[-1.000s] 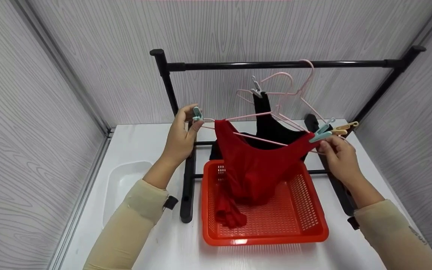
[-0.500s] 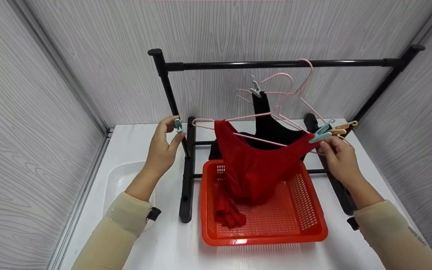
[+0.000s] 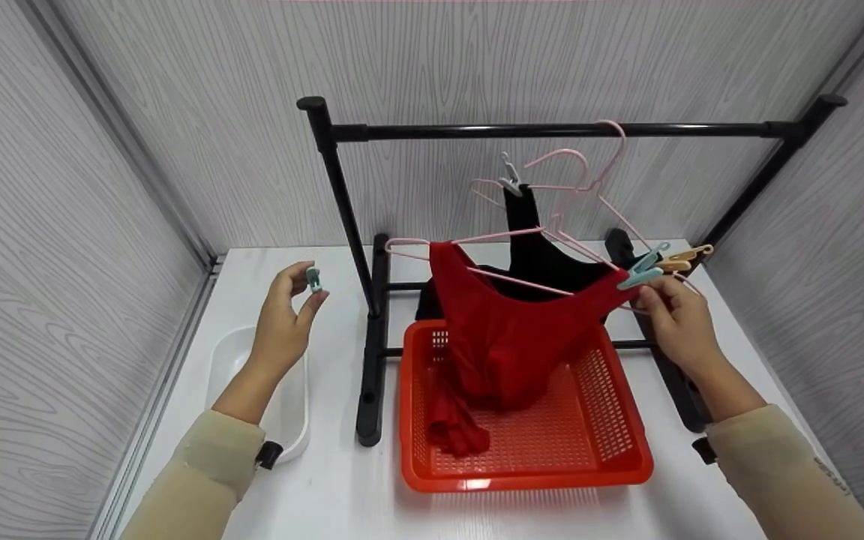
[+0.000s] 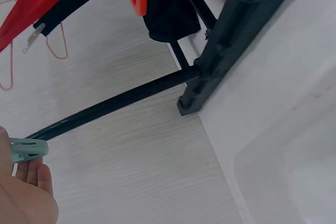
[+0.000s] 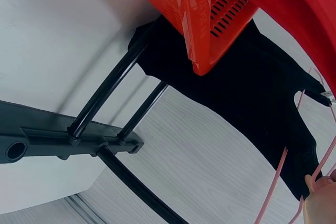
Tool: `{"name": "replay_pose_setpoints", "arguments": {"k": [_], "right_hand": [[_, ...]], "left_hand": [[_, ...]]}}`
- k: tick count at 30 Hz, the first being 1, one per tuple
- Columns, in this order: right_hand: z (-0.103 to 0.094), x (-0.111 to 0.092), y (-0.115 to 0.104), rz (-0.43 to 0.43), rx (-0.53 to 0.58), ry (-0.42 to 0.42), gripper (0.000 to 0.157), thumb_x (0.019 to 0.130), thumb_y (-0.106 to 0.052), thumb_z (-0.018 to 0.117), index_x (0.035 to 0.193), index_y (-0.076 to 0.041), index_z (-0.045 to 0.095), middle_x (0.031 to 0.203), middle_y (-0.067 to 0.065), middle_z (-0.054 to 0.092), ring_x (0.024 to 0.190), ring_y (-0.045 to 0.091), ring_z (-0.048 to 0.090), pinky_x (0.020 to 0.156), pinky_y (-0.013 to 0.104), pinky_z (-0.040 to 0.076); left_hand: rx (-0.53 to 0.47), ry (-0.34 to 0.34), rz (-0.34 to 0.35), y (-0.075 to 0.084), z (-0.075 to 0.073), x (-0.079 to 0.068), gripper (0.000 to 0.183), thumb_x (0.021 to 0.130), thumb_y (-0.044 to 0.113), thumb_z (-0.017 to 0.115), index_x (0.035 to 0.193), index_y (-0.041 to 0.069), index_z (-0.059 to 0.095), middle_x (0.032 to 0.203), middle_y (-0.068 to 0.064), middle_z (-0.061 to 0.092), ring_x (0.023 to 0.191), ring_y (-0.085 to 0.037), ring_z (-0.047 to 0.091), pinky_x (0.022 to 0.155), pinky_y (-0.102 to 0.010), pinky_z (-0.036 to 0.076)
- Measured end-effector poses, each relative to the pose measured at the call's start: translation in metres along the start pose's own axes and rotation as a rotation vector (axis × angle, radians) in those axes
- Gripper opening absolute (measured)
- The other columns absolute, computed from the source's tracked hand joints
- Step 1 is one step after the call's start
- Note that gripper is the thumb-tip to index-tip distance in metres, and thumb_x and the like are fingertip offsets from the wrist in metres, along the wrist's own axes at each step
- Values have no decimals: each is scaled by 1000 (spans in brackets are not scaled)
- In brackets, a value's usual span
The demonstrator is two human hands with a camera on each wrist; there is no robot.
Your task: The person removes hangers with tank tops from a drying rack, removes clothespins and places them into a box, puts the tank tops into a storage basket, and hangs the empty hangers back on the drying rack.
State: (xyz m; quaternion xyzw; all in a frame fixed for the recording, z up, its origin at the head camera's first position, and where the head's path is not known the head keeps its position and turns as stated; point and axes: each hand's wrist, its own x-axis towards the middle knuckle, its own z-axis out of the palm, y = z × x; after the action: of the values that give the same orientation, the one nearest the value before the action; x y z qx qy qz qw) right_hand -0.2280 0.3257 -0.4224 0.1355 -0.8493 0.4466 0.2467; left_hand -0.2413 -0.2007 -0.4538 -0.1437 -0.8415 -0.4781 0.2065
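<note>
My left hand point(image 3: 278, 330) pinches a teal clothespin point(image 3: 313, 280) between thumb and fingers, left of the rack. In the left wrist view the same clothespin point(image 4: 31, 149) shows at the left edge. A red sleeveless garment point(image 3: 511, 341) hangs by its straps on a pink hanger point(image 3: 408, 241), its lower part in the red basket point(image 3: 526, 480). My right hand point(image 3: 678, 319) pinches the hanger's right end, just below another teal clothespin point(image 3: 640, 277) on the right strap. The left strap carries no clothespin. In the right wrist view only part of this hand point(image 5: 321, 203) shows.
Behind hangs a black garment point(image 3: 523, 244) on another pink hanger point(image 3: 622, 142), hooked over the black rack's rail point(image 3: 477, 132). A grey clothespin point(image 3: 511, 182) and a yellow one point(image 3: 676, 264) are clipped there. A white tub point(image 3: 298, 409) sits at left, below my left forearm.
My left hand has moved away from the hanger's left end, leftward and down towards the white tub, carrying the teal clothespin. My right hand stays at the hanger's right end.
</note>
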Motion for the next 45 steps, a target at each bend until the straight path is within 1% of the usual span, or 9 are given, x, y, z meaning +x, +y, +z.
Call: {"name": "replay_pose_setpoints", "arguments": {"k": [3,6,11,19,24,28,34,37,45], "right_hand": [[1,1,12,3,-12,-2,10,97,8,55,94,14,63,81,19,62,74,0,58,68,9,49],[1,1,16,0,-21,5,10,97,8,56,93,12,64,80,16,62,73,-1,57,67,8,47],[0,1,17,-4,-41,11,9,96,9,56,92,12,64,78,13,61,72,-1,56,66,8,45],[2,0,16,0,-44,-5,10,97,8,55,92,12,63,79,16,61,73,0,56,68,8,47],[0,0,17,-9,-38,-22,10,98,8,54,93,11,63,79,9,61,75,2,60,71,8,49],[0,0,16,-13,-27,-27,10,98,8,54,93,11,63,79,4,60,76,4,61,72,8,49],[1,-1,12,-14,-58,-22,10,98,7,54,93,11,62,81,14,61,75,1,56,70,7,47],[2,-1,10,-9,-68,-31,10,99,6,54,93,11,61,82,18,61,75,1,55,71,7,46],[-1,0,14,17,-18,-43,11,99,6,54,94,12,61,86,20,62,79,1,60,73,8,49]], "left_hand": [[32,-18,-34,-10,-6,-7,51,100,15,60,143,-4,41,124,-19,53,121,-30,51,109,-43,38],[65,-41,-62,-19,-10,-12,52,100,17,60,144,-4,40,125,-19,52,122,-31,51,109,-43,38],[95,-74,-114,-34,-17,-19,52,101,19,59,144,-3,39,127,-21,51,124,-34,50,110,-45,37],[169,-130,-168,-63,-21,-30,49,102,16,58,142,-4,41,127,-23,51,124,-39,50,109,-50,38],[222,-193,-218,-80,-23,-37,49,102,17,58,143,-5,41,127,-24,51,125,-43,50,108,-52,38],[251,-229,-256,-88,-26,-42,49,102,16,58,143,-5,41,127,-25,50,125,-45,50,107,-55,38],[293,-289,-290,-96,-29,-45,48,102,14,58,143,-6,43,127,-26,51,122,-42,52,106,-55,39],[313,-322,-312,-100,-32,-46,48,102,13,58,142,-7,43,128,-28,51,122,-44,51,106,-55,39],[402,-448,-406,-110,-33,-48,49,102,15,58,143,-9,42,128,-29,52,125,-47,50,107,-56,39]]}}
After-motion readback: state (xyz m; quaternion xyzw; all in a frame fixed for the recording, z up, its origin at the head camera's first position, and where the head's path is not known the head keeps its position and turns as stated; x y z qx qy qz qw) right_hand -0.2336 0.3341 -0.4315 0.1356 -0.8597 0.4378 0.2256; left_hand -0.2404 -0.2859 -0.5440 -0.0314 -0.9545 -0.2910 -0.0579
